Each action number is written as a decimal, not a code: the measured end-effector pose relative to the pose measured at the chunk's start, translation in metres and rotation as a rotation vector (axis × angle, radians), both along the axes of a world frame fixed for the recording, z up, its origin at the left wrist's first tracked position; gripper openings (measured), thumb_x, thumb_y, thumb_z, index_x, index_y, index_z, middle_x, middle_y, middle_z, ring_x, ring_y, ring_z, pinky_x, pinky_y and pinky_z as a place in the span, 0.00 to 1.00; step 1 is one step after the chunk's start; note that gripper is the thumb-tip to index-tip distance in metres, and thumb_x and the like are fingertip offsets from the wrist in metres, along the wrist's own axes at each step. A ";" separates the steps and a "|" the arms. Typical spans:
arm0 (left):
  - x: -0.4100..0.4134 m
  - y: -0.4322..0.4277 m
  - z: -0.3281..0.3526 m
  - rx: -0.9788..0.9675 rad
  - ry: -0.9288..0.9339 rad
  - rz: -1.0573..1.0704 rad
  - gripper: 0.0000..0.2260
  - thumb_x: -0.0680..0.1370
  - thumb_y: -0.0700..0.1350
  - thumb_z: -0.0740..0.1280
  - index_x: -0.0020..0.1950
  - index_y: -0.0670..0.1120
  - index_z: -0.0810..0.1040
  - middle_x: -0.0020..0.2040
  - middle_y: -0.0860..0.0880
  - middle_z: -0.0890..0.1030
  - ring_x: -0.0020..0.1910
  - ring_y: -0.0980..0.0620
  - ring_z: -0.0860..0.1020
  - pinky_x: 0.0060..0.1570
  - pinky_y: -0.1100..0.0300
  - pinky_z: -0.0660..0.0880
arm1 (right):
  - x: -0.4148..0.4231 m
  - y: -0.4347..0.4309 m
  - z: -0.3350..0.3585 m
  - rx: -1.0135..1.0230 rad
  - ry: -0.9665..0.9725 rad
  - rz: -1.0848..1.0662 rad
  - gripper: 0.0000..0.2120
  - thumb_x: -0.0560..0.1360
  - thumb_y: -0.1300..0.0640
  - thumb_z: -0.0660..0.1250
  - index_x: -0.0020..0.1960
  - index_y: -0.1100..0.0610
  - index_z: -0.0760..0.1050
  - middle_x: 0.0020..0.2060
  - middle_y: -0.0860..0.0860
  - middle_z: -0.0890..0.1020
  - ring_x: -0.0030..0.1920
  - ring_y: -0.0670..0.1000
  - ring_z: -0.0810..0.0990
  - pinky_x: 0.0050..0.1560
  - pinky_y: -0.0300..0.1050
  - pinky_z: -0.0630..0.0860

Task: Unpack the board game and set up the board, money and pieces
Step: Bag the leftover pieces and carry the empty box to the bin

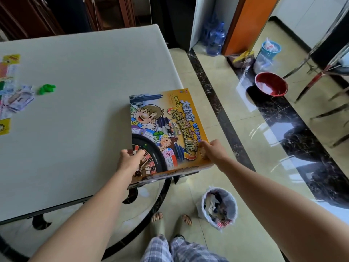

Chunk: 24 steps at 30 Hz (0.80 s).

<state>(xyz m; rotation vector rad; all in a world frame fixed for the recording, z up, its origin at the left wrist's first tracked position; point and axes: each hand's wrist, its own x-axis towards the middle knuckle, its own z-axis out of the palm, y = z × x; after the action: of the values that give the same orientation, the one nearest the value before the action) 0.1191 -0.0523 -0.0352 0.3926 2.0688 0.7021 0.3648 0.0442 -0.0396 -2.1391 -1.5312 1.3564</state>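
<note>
A colourful board game box (162, 127) with cartoon figures and a roulette wheel on its lid lies at the right corner of the pale table (85, 87), jutting over the edge. My left hand (130, 159) grips its near left side, thumb on the lid. My right hand (211, 151) grips the near right corner. At the far left edge of the table lie paper money and cards (13, 95), partly cut off by the frame. A small green piece (46, 89) sits next to them.
A full waste bin (219, 205) stands on the tiled floor just right of my feet. Farther right are a red basin (271, 86), a blue basket (270, 50), water bottles (216, 39) and chair legs (321, 72).
</note>
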 end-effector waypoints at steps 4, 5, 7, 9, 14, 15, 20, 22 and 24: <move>-0.013 0.004 -0.002 -0.097 -0.138 -0.083 0.32 0.64 0.56 0.72 0.61 0.45 0.64 0.57 0.41 0.76 0.53 0.41 0.78 0.54 0.44 0.77 | 0.006 0.003 0.010 -0.093 0.026 0.028 0.20 0.77 0.47 0.65 0.49 0.66 0.80 0.43 0.59 0.84 0.42 0.56 0.83 0.42 0.47 0.80; -0.017 0.004 -0.006 -0.119 -0.163 -0.097 0.37 0.59 0.58 0.73 0.62 0.46 0.63 0.58 0.41 0.76 0.54 0.40 0.78 0.53 0.42 0.77 | 0.008 0.004 0.011 -0.103 0.048 0.020 0.19 0.77 0.49 0.65 0.50 0.66 0.80 0.45 0.58 0.84 0.42 0.55 0.82 0.41 0.45 0.78; -0.020 0.001 -0.010 -0.171 -0.199 -0.123 0.40 0.58 0.60 0.75 0.63 0.45 0.65 0.58 0.40 0.77 0.52 0.39 0.79 0.46 0.39 0.79 | 0.009 0.002 0.013 -0.121 0.090 -0.012 0.17 0.77 0.50 0.66 0.52 0.66 0.78 0.47 0.59 0.83 0.44 0.54 0.81 0.42 0.45 0.78; -0.016 -0.005 0.000 -0.228 -0.210 -0.171 0.34 0.67 0.62 0.73 0.64 0.44 0.68 0.59 0.40 0.77 0.51 0.40 0.80 0.39 0.43 0.81 | 0.007 -0.001 0.007 -0.133 0.075 -0.044 0.19 0.78 0.49 0.65 0.54 0.66 0.78 0.49 0.60 0.82 0.44 0.55 0.81 0.43 0.47 0.78; -0.011 -0.015 0.001 -0.380 -0.225 -0.337 0.33 0.72 0.71 0.61 0.60 0.43 0.72 0.48 0.40 0.79 0.42 0.42 0.81 0.38 0.51 0.79 | 0.002 -0.016 -0.010 -0.208 -0.048 -0.111 0.26 0.76 0.43 0.65 0.59 0.65 0.72 0.53 0.61 0.79 0.48 0.58 0.78 0.40 0.47 0.76; -0.010 -0.015 0.000 -0.386 -0.231 -0.343 0.33 0.73 0.71 0.60 0.60 0.43 0.72 0.47 0.39 0.79 0.42 0.42 0.81 0.39 0.51 0.80 | 0.001 -0.018 -0.014 -0.218 -0.032 -0.140 0.26 0.76 0.43 0.66 0.59 0.66 0.71 0.53 0.61 0.78 0.47 0.58 0.77 0.40 0.48 0.76; -0.013 -0.017 -0.006 -0.318 -0.318 -0.327 0.33 0.73 0.69 0.61 0.56 0.40 0.76 0.42 0.41 0.82 0.35 0.46 0.81 0.43 0.53 0.80 | 0.000 -0.027 -0.028 -0.235 0.202 -0.378 0.28 0.72 0.45 0.69 0.61 0.64 0.70 0.50 0.61 0.81 0.44 0.56 0.80 0.38 0.45 0.77; -0.018 -0.020 -0.005 -0.287 -0.352 -0.343 0.33 0.72 0.71 0.61 0.52 0.40 0.79 0.36 0.43 0.81 0.31 0.49 0.79 0.37 0.56 0.78 | 0.001 -0.030 -0.029 -0.217 0.266 -0.405 0.26 0.71 0.44 0.69 0.58 0.63 0.73 0.47 0.60 0.82 0.44 0.55 0.80 0.40 0.45 0.76; -0.020 -0.020 0.000 -0.250 -0.414 -0.331 0.32 0.71 0.71 0.63 0.52 0.42 0.78 0.34 0.43 0.80 0.31 0.48 0.78 0.38 0.56 0.77 | 0.002 -0.030 -0.023 -0.195 0.336 -0.408 0.22 0.72 0.44 0.68 0.55 0.61 0.75 0.43 0.57 0.81 0.43 0.53 0.78 0.41 0.44 0.74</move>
<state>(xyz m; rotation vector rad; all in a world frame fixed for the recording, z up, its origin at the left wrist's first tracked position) 0.0987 -0.0720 -0.0357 0.3966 1.6217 0.2896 0.3671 0.0138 -0.0625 -2.0402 -0.8151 1.6506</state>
